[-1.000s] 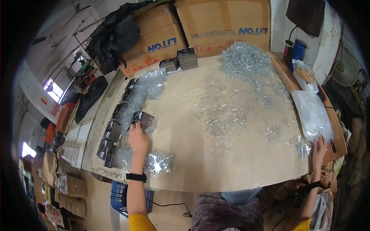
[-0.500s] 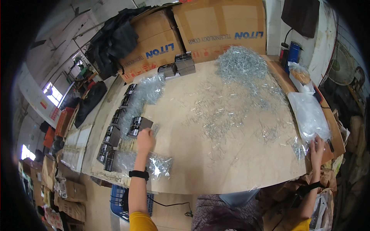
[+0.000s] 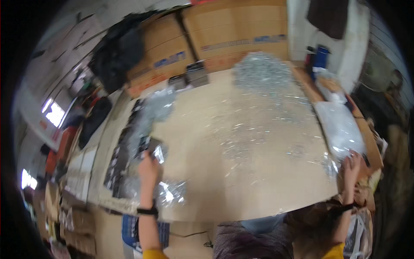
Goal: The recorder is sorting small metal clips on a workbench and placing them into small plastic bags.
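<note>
On the left part of the board my left hand (image 3: pixel 149 169) is closed at the near edge of a small grey block with a black label (image 3: pixel 147 146). Shiny clear plastic (image 3: pixel 160 153) shows beside its fingers. Blur hides what those fingers hold. At the board's right edge my right hand (image 3: pixel 352 167) has its fingertips closed on the near end of a clear plastic bag, part of a whitish stack of bags (image 3: pixel 340 129).
Loose clear slivers (image 3: pixel 246 134) lie scattered over the wooden board (image 3: pixel 267 190), heaped in a pile (image 3: pixel 262 71) at the back. More black-labelled blocks (image 3: pixel 115 170) line the left edge beside clear packets (image 3: pixel 159 105). Large cartons (image 3: pixel 241 30) stand behind.
The whole view has shifted a little and blurred. My left hand has moved nearer and left relative to the labelled block. My right hand stays at the bags.
</note>
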